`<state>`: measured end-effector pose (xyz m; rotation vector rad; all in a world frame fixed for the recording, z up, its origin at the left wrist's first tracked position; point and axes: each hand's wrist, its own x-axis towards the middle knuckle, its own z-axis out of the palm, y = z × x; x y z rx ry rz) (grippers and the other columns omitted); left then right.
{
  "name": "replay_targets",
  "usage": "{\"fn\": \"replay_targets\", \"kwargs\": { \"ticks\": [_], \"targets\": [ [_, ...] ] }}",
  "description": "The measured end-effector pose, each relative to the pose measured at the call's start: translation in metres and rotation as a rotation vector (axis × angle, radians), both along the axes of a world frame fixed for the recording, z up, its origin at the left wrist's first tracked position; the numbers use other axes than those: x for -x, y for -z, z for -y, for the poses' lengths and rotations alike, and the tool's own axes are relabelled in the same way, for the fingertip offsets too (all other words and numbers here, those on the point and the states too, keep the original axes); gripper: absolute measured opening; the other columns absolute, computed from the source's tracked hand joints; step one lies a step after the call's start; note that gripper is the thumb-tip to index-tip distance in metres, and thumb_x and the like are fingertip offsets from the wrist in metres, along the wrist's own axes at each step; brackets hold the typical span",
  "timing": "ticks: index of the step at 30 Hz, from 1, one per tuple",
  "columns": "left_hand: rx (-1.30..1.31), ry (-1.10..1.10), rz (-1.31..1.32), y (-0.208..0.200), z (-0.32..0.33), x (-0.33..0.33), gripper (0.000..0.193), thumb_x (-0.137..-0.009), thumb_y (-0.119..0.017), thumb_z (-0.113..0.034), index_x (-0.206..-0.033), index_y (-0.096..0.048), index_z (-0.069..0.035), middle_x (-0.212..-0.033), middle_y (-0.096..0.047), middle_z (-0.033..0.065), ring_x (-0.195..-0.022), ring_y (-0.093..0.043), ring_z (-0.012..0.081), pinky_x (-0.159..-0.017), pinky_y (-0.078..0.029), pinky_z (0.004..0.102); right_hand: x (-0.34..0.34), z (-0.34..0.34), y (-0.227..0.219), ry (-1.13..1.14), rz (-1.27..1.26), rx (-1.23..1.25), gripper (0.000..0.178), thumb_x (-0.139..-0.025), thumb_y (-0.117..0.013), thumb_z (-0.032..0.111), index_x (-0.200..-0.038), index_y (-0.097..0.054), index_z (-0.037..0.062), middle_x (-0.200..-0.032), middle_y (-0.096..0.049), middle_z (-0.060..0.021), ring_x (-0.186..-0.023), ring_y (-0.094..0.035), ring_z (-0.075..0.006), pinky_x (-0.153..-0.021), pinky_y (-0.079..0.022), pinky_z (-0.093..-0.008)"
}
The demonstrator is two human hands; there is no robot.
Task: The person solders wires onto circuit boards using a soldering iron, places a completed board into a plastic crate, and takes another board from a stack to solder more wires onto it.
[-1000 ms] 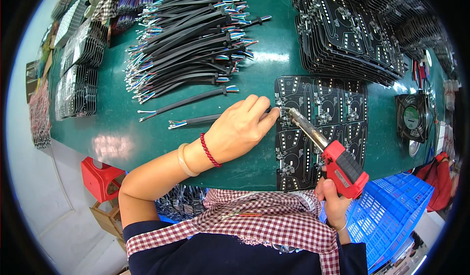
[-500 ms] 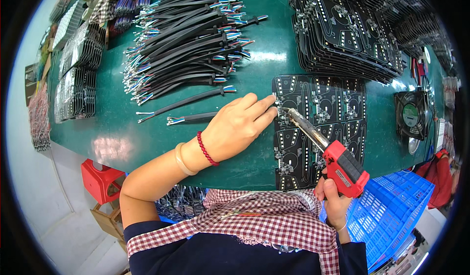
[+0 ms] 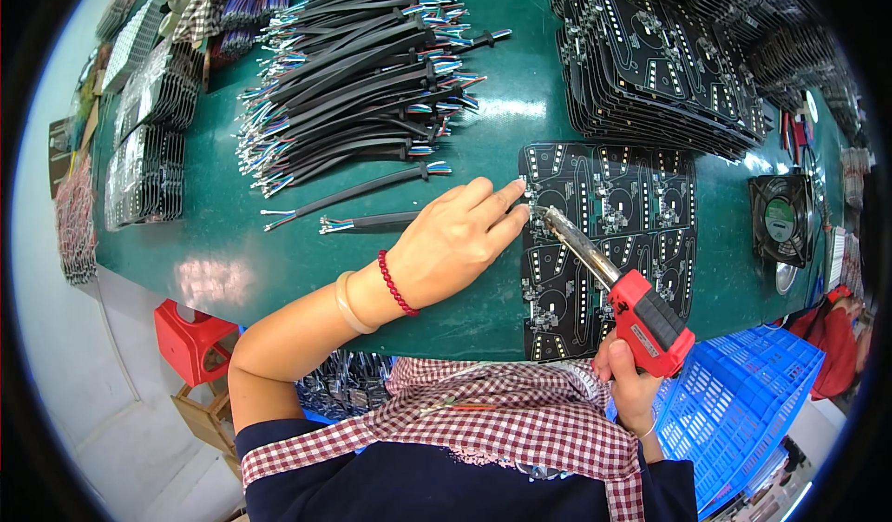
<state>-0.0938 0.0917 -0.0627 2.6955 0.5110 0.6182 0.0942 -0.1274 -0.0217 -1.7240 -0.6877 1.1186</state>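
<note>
My left hand (image 3: 455, 229) reaches over the left edge of a black circuit board panel (image 3: 557, 271), fingertips pinched together at its upper-left pads. A black-sheathed cable (image 3: 376, 224) with bare coloured wire ends runs under that hand; its far end is hidden by the fingers. My right hand (image 3: 634, 387) is closed around the handle of a red and black soldering gun (image 3: 655, 322). The gun's metal barrel slants up and left, its tip at the panel close to my left fingertips. Whether the tip touches a wire is too small to tell.
A heap of black cables (image 3: 362, 85) covers the table (image 3: 446, 322) at the back, one loose cable (image 3: 358, 194) in front. Tall stacks of circuit boards (image 3: 660, 66) stand behind the panel. To the right are a small black fan (image 3: 780, 220) and a blue crate (image 3: 743, 392).
The soldering gun has shifted slightly left and down with my right hand. My left hand stays almost in place at the panel's edge. A red-clothed person at the right edge has moved slightly.
</note>
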Motion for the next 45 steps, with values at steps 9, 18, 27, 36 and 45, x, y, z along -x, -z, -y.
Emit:
{"fn": "replay_targets", "kwargs": {
  "ticks": [9,18,27,36,45],
  "targets": [
    [0.003,-0.006,0.01,0.001,0.001,0.0,0.035,-0.069,-0.06,-0.001,-0.103,-0.064,0.0,-0.119,-0.061,0.0127,-0.076,-0.054,0.0204,-0.067,-0.05,0.0314,-0.004,0.003,-0.003,-0.002,-0.078,-0.016,0.033,-0.094,-0.056,0.02,-0.116,-0.05,-0.0034,-0.06,-0.049,-0.0054,-0.049,-0.044,-0.0107,-0.048,-0.038,-0.026],
    [0.025,-0.005,0.018,0.003,0.001,0.0,0.035,-0.067,-0.061,0.0,-0.102,-0.064,0.0,-0.12,-0.061,0.013,-0.075,-0.053,0.0203,-0.067,-0.05,0.031,-0.006,-0.003,-0.009,-0.117,-0.022,0.048,0.027,-0.094,-0.055,0.019,-0.108,-0.051,-0.0027,-0.06,-0.05,-0.0057,-0.048,-0.044,-0.0114,-0.048,-0.038,-0.0262],
    [0.007,-0.008,0.013,0.002,0.002,0.0,0.035,-0.067,-0.061,0.0,-0.102,-0.064,0.0,-0.119,-0.061,0.0138,-0.076,-0.054,0.0204,-0.069,-0.051,0.0311,-0.002,-0.004,-0.008,0.035,-0.049,0.024,0.025,-0.093,-0.057,0.022,-0.091,-0.056,-0.0025,-0.058,-0.05,-0.0055,-0.049,-0.046,-0.0121,-0.047,-0.038,-0.0264],
    [-0.003,-0.023,0.016,0.003,0.004,-0.002,0.034,-0.067,-0.061,0.001,-0.101,-0.065,0.001,-0.119,-0.061,0.014,-0.076,-0.055,0.0203,-0.069,-0.051,0.0314,-0.011,-0.007,-0.017,0.07,-0.086,-0.021,0.032,-0.092,-0.056,0.019,-0.113,-0.051,-0.0049,-0.056,-0.048,-0.0058,-0.045,-0.043,-0.0109,-0.043,-0.038,-0.0252],
    [0.026,-0.032,0.013,0.003,0.005,-0.003,0.034,-0.066,-0.063,0.001,-0.099,-0.065,-0.001,-0.12,-0.062,0.0134,-0.076,-0.056,0.0207,-0.069,-0.051,0.0322,-0.025,-0.01,-0.017,0.003,-0.196,0.004,0.02,-0.091,-0.056,0.004,-0.109,-0.055,-0.0061,-0.063,-0.055,-0.0046,-0.05,-0.05,-0.0096,-0.047,-0.041,-0.0236]
  ]
}}
